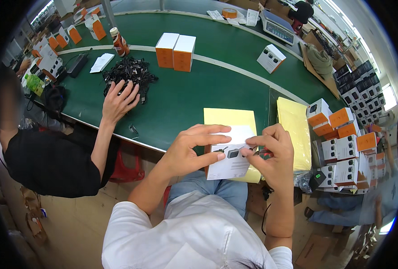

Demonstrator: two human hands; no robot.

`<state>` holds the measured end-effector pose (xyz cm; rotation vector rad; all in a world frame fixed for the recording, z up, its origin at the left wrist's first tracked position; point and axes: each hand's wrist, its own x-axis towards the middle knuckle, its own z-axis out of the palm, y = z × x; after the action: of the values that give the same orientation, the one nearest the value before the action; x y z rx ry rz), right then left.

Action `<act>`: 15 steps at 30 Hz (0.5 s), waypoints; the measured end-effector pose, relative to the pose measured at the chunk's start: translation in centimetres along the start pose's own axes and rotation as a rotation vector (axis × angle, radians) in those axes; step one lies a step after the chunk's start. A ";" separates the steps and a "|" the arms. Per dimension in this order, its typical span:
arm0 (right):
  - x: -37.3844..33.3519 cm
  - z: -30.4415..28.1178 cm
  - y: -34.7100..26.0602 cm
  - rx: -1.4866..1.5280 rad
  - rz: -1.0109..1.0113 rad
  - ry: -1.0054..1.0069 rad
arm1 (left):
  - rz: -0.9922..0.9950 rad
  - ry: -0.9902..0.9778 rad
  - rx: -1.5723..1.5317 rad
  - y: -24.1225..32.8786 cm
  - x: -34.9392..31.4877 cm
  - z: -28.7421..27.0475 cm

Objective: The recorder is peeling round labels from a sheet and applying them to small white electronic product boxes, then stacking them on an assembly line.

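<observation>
A small white and orange carton [229,170] with a device picture on its front is in front of me, at the table's near edge. My left hand [194,145] grips its left side, with fingers over the top and thumb on the printed face. At the upper right edge of the carton, my right hand [273,154] has its thumb and fingers pinched together. What lies under those fingertips is partly hidden. A yellow sheet [228,115] lies beneath and behind the carton.
Yellow padded envelopes [294,134] and stacked cartons [342,154] stand at my right. Two closed cartons [175,53] are farther back; another carton [271,59] is at the far right. A co-worker's hand [120,101] rests on black cables [129,74]. A scale [277,29] sits beyond.
</observation>
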<state>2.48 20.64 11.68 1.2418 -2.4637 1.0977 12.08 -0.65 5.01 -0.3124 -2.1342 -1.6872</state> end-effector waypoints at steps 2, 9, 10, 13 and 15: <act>-0.2 0.5 -0.2 -0.079 -0.085 -0.005 | 0.048 -0.015 -0.008 0.1 0.1 0.1; -1.2 -0.5 3.3 0.148 0.174 -0.082 | -0.066 0.002 0.031 -1.1 -0.3 -1.6; -1.8 -0.8 4.2 0.174 0.384 -0.045 | -0.026 0.099 0.132 -1.9 -0.2 -2.4; -3.3 -1.0 7.2 0.106 0.458 -0.013 | 0.128 0.315 0.538 -4.7 0.6 -5.1; -4.1 -0.7 8.9 0.018 0.314 -0.020 | 0.140 0.327 0.749 -6.2 1.5 -6.4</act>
<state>-1.73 27.11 5.51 0.8916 -2.7350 1.1842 9.26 -8.46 1.50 0.0371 -2.2380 -0.7095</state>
